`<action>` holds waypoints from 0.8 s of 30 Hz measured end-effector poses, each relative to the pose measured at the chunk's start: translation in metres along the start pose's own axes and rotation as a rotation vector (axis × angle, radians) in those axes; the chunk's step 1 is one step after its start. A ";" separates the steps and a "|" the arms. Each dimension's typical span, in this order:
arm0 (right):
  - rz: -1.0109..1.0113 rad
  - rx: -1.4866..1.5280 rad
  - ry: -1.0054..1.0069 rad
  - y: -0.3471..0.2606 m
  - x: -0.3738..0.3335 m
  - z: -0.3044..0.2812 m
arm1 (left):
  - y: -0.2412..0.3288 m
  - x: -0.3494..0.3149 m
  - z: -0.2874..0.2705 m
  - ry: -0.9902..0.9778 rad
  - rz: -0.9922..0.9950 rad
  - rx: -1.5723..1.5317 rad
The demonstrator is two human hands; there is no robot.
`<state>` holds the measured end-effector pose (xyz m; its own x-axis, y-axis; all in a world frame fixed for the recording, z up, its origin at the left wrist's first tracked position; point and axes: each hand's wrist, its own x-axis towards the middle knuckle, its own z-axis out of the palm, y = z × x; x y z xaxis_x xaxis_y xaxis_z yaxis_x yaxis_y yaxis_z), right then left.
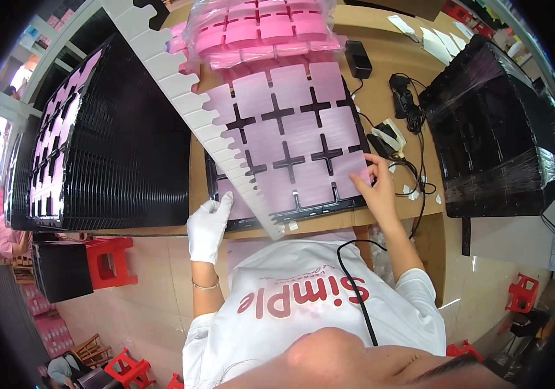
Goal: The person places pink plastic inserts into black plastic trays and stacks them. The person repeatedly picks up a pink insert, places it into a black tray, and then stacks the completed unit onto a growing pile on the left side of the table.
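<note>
A thin pink sheet (pixel 303 133) with cross-shaped cut-outs lies over a black plastic tray (pixel 329 209) on the bench in front of me. White-gloved, my left hand (pixel 209 228) pinches the sheet's near left corner at the tray edge. On the other side my bare right hand (pixel 377 187) has thumb and fingers closed on the sheet's near right corner. A long pale strip with a toothed edge (pixel 190 107) crosses the view diagonally and hides part of the sheet's left side.
Behind the tray sits a plastic-wrapped pile of brighter pink sheets (pixel 264 32). A tall stack of black trays (pixel 122 142) stands at left, a wrapped black stack (pixel 495 136) at right. A black adapter (pixel 358 59) and cables (pixel 412 107) lie on the brown bench (pixel 423 227). Red stools (pixel 110 262) stand below.
</note>
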<state>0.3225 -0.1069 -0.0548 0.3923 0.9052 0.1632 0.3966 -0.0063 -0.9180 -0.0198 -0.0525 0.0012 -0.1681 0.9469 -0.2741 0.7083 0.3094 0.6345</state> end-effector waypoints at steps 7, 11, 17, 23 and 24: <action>-0.064 -0.111 0.092 0.003 -0.002 0.001 | 0.006 0.000 0.001 0.048 -0.004 0.162; -0.047 -0.273 -0.068 0.002 0.001 -0.010 | 0.009 -0.001 -0.006 0.051 0.042 0.391; -0.025 -0.728 -0.050 -0.045 0.050 -0.034 | 0.025 0.036 -0.025 0.471 0.392 0.545; -0.547 -0.765 -0.139 0.011 0.167 0.050 | 0.056 0.144 0.023 0.220 0.705 0.462; -0.531 -0.838 -0.193 0.016 0.169 0.054 | 0.060 0.153 0.029 0.270 0.813 0.799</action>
<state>0.3506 0.0693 -0.0616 -0.1159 0.9306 0.3471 0.9653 0.1880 -0.1815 0.0165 0.1085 -0.0236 0.4608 0.8580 0.2270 0.8875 -0.4479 -0.1085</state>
